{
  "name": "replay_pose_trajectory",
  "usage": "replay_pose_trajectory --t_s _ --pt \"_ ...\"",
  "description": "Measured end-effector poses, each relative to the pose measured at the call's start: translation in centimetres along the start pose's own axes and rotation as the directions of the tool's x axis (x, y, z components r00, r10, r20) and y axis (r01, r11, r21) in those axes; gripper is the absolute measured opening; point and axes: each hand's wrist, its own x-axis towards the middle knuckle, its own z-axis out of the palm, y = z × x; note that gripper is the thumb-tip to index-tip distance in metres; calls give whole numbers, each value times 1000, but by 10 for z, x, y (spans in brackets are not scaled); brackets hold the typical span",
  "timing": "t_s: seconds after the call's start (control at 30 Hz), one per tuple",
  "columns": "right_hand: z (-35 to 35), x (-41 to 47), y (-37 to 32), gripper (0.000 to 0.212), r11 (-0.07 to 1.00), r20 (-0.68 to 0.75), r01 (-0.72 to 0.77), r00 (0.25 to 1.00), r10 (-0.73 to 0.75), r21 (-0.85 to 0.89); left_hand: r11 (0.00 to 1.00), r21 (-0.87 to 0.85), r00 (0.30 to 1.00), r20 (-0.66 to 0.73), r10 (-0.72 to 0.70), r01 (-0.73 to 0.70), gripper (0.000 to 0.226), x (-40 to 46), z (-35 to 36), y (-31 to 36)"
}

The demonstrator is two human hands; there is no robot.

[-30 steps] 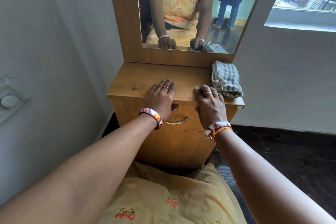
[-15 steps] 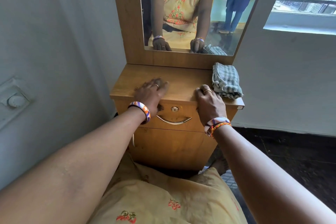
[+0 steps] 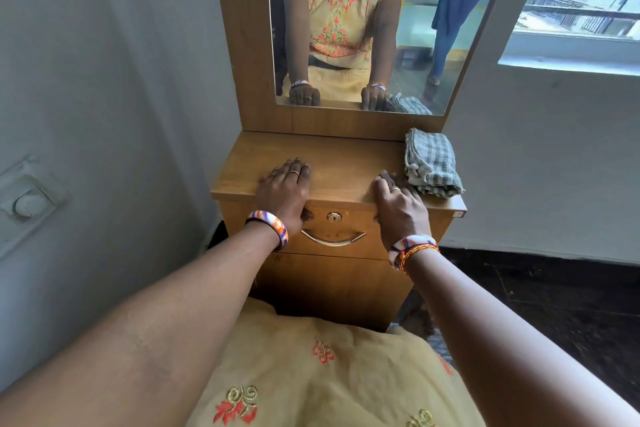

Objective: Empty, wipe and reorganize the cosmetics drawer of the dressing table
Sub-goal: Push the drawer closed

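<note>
A small wooden dressing table [image 3: 346,156] stands against the wall with a mirror [image 3: 349,28] above it. Its drawer [image 3: 349,250] is closed, with a keyhole lock [image 3: 334,217] and a curved metal handle [image 3: 333,240] on the front. My left hand [image 3: 285,191] rests palm down on the table top near the front edge, left of the lock. My right hand [image 3: 398,203] lies flat on the top at the front edge, just left of a folded grey checked cloth [image 3: 431,161]. Neither hand holds anything.
A grey wall with a switch plate [image 3: 26,204] runs close along the left. A window [image 3: 581,3] is at the upper right. Dark floor [image 3: 554,305] lies to the right of the table. My yellow dress [image 3: 311,374] fills the foreground.
My left hand slid left along the front edge, uncovering the lock and handle. My right hand stayed by the cloth. The camera tilted slightly, showing more of the mirror.
</note>
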Motion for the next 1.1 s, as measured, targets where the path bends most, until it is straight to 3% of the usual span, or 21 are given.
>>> replay_pose_trajectory --t_s 0.37,0.57,0.63,0.73,0.87,1.0,1.1 --pt "8 2 1 74 998 -21 -50 999 50 -29 1000 2 1000 6 -3 3 90 3 2 -2" --pt "4 3 -2 65 997 -31 -17 999 15 -70 999 -9 998 24 -50 51 88 2 -1 3" --pt "10 4 -3 55 997 -118 -23 993 14 -75 998 -26 998 27 -65 65 87 0 -2 5" --pt "15 -1 -3 41 997 -121 20 992 -29 -76 995 -45 996 28 -84 85 85 -5 -5 7" --pt "18 -1 4 60 995 -135 37 990 -50 -97 995 -72 997 20 -70 71 79 -6 -8 4" --pt "37 -6 8 47 995 -283 54 956 -76 -85 995 -80 998 -10 -56 55 80 -7 4 -1" --pt "42 -4 8 38 988 -258 101 958 -127 -112 990 -110 990 118 -77 90 83 -5 1 2"
